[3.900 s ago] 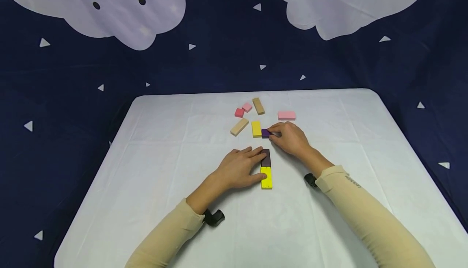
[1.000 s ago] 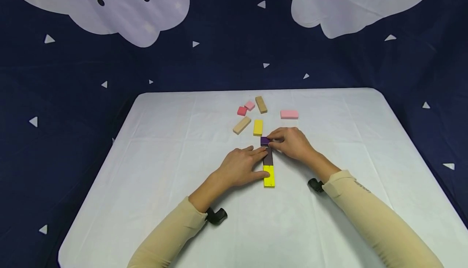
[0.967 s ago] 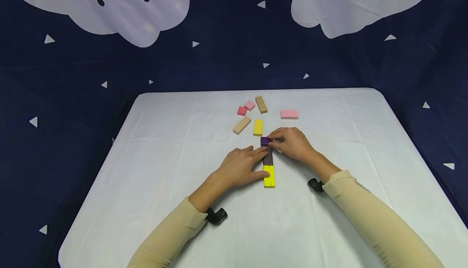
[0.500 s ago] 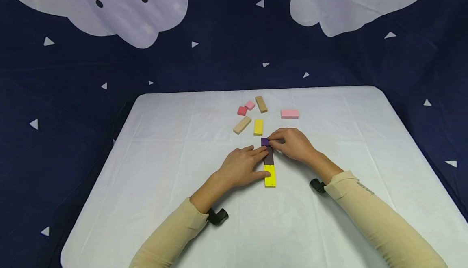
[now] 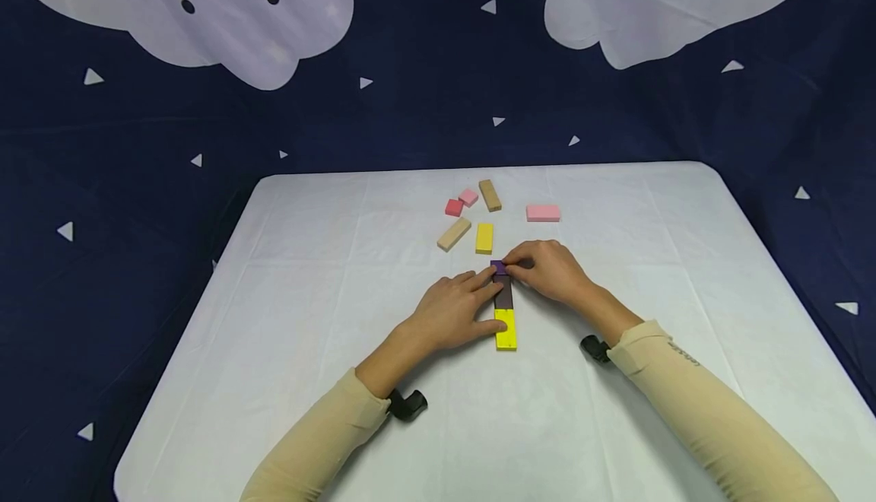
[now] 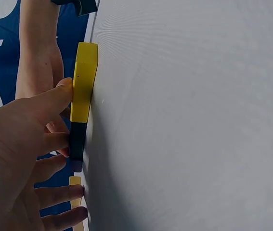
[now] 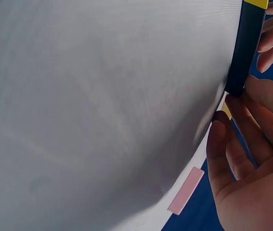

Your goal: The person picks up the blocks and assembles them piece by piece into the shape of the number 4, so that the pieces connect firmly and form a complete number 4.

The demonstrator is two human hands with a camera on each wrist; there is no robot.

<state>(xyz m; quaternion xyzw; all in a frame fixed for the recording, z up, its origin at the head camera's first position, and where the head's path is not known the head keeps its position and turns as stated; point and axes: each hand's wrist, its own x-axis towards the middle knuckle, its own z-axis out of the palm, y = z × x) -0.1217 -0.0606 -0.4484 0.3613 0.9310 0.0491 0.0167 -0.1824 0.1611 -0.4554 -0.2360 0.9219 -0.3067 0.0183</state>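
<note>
R hand (image 5: 550,268) is pinching the purple blk (image 5: 499,267) at the dk blk's (image 5: 504,299) far end, & L hand (image 5: 448,316), fingers extended, is touching the dk blk & nr yellow blk (image 5: 506,341).

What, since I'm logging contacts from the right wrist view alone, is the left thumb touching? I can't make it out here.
Observer: In the head view, the left hand has its thumb on the yellow block at the near end of the row.
Operator: My picture shows one dark length past the yellow. Is it all the dark block?
Observer: No, the head view shows a small purple block at its far end.
Operator: I see a long pink block. Is there another pink one?
Observer: Yes, a small pink block beside the red block.
</note>
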